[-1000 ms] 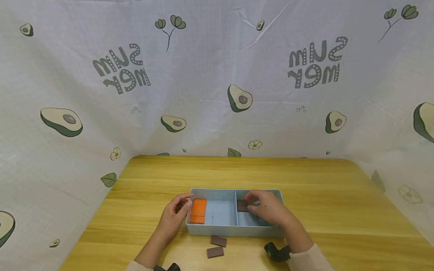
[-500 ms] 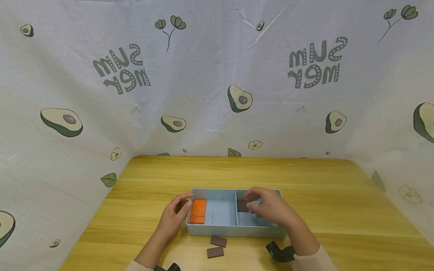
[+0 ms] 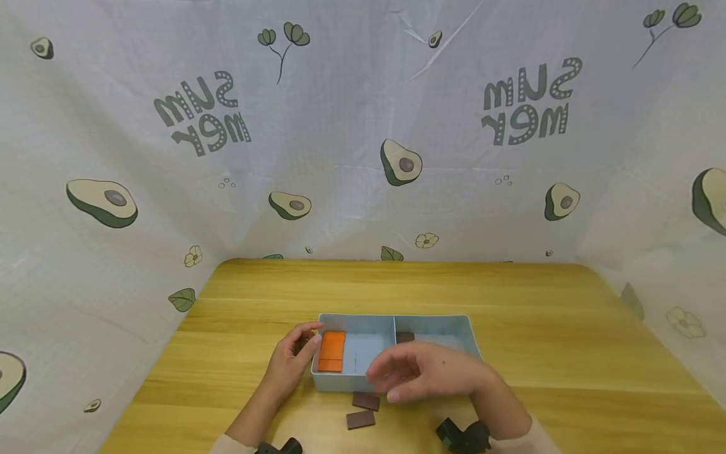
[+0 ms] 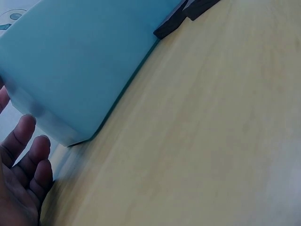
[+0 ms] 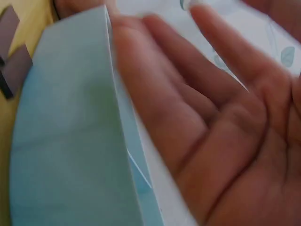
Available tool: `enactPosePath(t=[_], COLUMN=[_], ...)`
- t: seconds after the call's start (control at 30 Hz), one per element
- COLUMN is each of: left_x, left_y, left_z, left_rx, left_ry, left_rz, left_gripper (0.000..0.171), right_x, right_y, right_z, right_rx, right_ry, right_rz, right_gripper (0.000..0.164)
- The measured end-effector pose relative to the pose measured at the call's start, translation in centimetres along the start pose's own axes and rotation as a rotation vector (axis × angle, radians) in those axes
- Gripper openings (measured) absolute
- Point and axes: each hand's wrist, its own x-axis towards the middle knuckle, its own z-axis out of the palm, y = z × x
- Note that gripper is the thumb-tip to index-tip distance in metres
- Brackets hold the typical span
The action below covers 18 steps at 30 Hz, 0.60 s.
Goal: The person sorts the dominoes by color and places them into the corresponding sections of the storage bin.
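A light blue box [image 3: 340,382] with a divider stands on the table. My left hand [image 3: 292,362] rests loosely at its left end, thumb and forefinger at the rim; the left wrist view shows other fingers spread beside the box wall [image 4: 84,66]. Nothing shows in my right hand [image 3: 437,372], which hovers over the front wall with fingers loosely bent. Orange rectangular pieces [image 3: 331,347] lie in the left compartment. One brown rectangular piece [image 3: 405,337] is in the right compartment, partly hidden by the right hand. Two brown pieces [image 3: 365,401] [image 3: 360,419] lie before the box.
The wooden table [image 3: 272,284] reaches back to a white curtain [image 3: 340,126] printed with avocados. Black wrist-worn devices [image 3: 465,436] show near both wrists. At the left edge of the right wrist view are the dark brown pieces [image 5: 16,68] beside the box.
My right hand has left the brown piece in the right compartment and moved toward me and left, over the front wall. The left hand and the loose pieces stay put.
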Motion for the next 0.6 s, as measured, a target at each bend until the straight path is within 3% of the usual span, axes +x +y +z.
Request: enactPosePath(t=[0.1,0.17,0.4,0.6], left_x=[0.0,0.0,0.1,0.1], left_y=[0.0,0.0,-0.1,-0.1], left_z=[0.0,-0.1,0.0,0.0], left_rx=[-0.001,0.000,-0.004,-0.007], left_ry=[0.001,0.001,-0.001,-0.001], left_rz=[0.001,0.000,0.003,0.012], left_gripper=[0.027,0.027,0.026,0.027], right_x=[0.3,0.6,1.6,2.2], right_y=[0.2,0.4,1.2,1.8], right_z=[0.7,1.2,2.5,3.0], right_rx=[0.024,-0.008,-0.128,-0.105], right_ry=[-0.166,-0.206,-0.178,-0.190], right_rz=[0.057,0.097,0.174,0.173], right_gripper=[0.042,0.044,0.043,0.038])
